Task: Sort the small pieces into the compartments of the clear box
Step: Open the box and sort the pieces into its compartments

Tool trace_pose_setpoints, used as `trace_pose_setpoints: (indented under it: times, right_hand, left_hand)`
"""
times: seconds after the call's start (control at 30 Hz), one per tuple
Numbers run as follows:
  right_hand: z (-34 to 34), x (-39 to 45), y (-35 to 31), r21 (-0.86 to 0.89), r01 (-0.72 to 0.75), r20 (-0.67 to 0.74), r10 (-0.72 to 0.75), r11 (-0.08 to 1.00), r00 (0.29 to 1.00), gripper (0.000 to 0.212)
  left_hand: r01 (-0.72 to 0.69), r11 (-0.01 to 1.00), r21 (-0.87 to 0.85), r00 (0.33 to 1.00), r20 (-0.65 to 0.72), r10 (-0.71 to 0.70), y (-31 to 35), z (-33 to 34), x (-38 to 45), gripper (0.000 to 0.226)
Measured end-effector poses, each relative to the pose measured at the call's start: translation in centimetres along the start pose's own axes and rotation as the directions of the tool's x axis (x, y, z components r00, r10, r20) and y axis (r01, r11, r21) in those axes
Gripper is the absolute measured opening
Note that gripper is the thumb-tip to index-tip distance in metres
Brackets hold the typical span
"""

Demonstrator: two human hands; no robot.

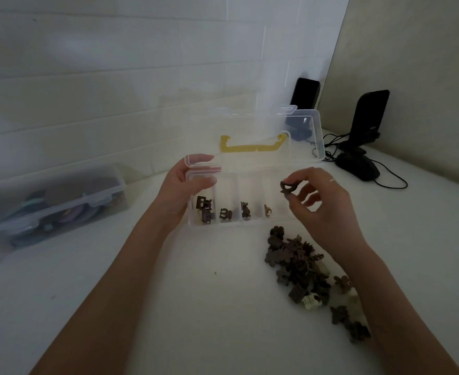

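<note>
Your left hand (pixel 181 182) grips the left end of the clear box (pixel 239 223), thumb on the near side and fingers curled over the wall at the hinge corner, so it is clenched around the box itself. The box sits on the white table (pixel 168 293) with its lid (pixel 298 136) standing open behind it, a yellow handle (pixel 250 147) showing through the lid.

Your right hand (pixel 320 207) hangs above the right end of the box, pinching one dark brown piece (pixel 287 187) between thumb and fingertips. That piece is in the air, just above the box's rightmost compartment and not touching the box.

Inside the box, counting from its left end, the first compartment holds several brown pieces (pixel 204 208), the second holds one dark piece (pixel 225 213), the third holds another dark piece (pixel 246 210), and the fourth holds a lighter tan piece (pixel 267 210). All lie near the front wall of the box.

In front of the box, toward its right end, a loose pile of brown pieces (pixel 298 261) lies on the table, partly under your right forearm, with a pale cream piece (pixel 311 301) among them.

Well to the left of the box sits a closed clear container (pixel 52 207) filled with round things too blurred to tell. Behind the box's right end stands a dark phone on a stand (pixel 366 125), its cable (pixel 393 182) trailing on the table.
</note>
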State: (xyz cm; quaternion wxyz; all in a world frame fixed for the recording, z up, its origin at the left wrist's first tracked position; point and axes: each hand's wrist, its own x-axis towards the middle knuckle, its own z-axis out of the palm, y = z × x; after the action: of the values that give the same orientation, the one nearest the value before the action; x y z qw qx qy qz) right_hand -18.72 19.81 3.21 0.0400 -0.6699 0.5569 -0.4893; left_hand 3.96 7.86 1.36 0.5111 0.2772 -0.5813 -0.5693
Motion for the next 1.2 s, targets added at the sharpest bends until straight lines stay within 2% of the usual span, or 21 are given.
trace_pose_setpoints:
  times: [0.4,0.63,0.77,1.07,1.2]
  right_hand:
    - [-0.12,-0.03,0.12,0.009,-0.035,0.056,0.035,0.999,0.998,0.028]
    - [-0.07,-0.09,0.58,-0.117,-0.006,0.106,0.019,0.993,0.994,0.029]
    - [-0.10,-0.07,0.57,-0.135,0.000,0.096,0.013,0.991,0.995,0.030]
    - [-0.11,-0.02,0.65,-0.018,-0.086,0.078,0.087,0.996,0.993,0.041]
    - [-0.49,0.04,0.87,-0.073,-0.088,0.012,0.089,0.993,0.996,0.035]
  left_hand:
    - [-0.001,1.000,-0.025,1.000,0.018,0.001,0.06,-0.05,-0.04,0.041]
    - [0.000,1.000,-0.015,1.000,0.010,0.000,0.09,0.05,-0.11,0.037]
    - [0.004,1.000,-0.008,1.000,0.024,-0.004,0.18,-0.01,-0.15,0.037]
    - [0.002,1.000,-0.007,1.000,0.022,-0.002,0.14,-0.07,-0.10,0.038]
    - [0.000,1.000,0.000,1.000,0.026,0.000,0.25,-0.17,-0.13,0.039]
